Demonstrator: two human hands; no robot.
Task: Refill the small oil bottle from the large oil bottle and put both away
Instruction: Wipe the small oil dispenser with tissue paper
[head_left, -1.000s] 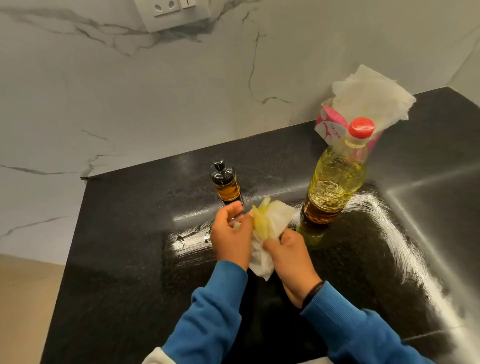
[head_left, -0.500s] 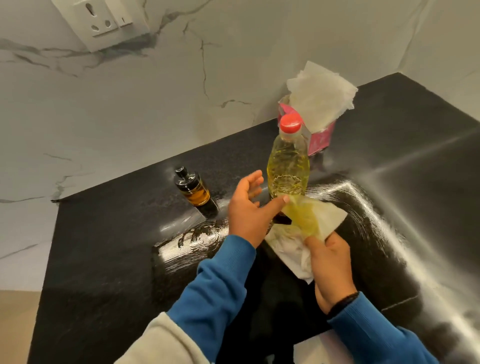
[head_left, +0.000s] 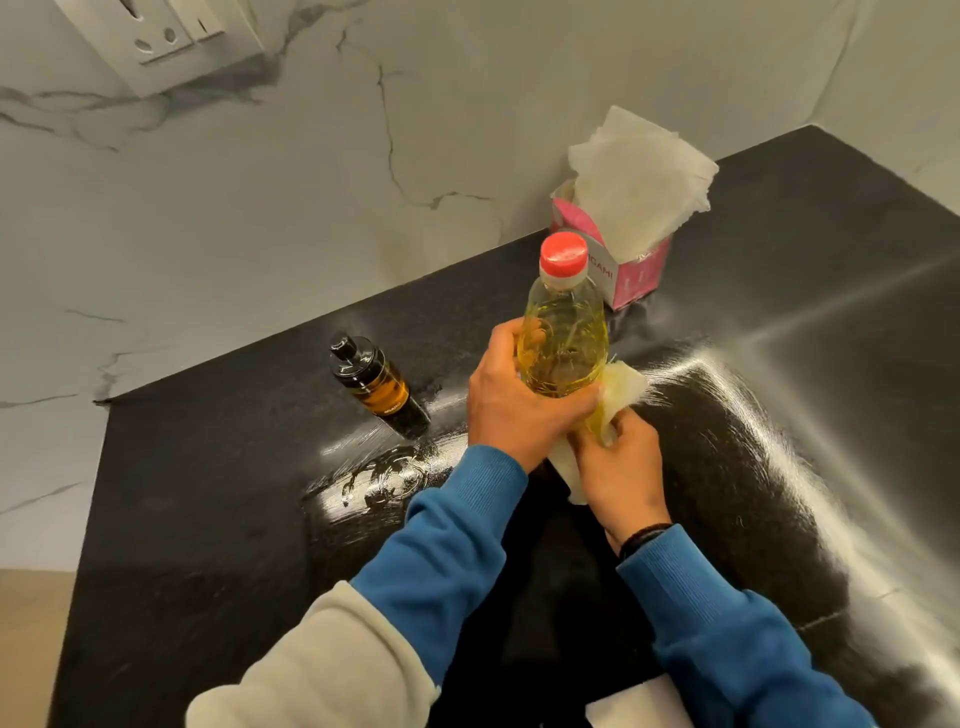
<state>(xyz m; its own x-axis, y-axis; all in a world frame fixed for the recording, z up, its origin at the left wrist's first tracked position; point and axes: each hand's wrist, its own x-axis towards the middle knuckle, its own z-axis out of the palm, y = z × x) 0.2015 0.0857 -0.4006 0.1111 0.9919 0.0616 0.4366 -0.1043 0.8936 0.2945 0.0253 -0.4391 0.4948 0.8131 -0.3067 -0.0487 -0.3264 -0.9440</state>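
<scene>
The large oil bottle, clear with yellow oil and a red cap, is held above the black counter by my left hand, whose fingers wrap its lower body. My right hand grips an oil-stained white tissue and presses it against the bottle's lower side. The small oil bottle, dark glass with a black pump top and amber oil, stands alone on the counter to the left, untouched.
A pink tissue box with white tissues sticking out stands at the back by the marble wall. An oily smear shines on the black counter in front of the small bottle. A wall socket sits top left.
My left hand has closed round the large bottle and lifted it. My right hand has brought the tissue up against the bottle's lower side.
</scene>
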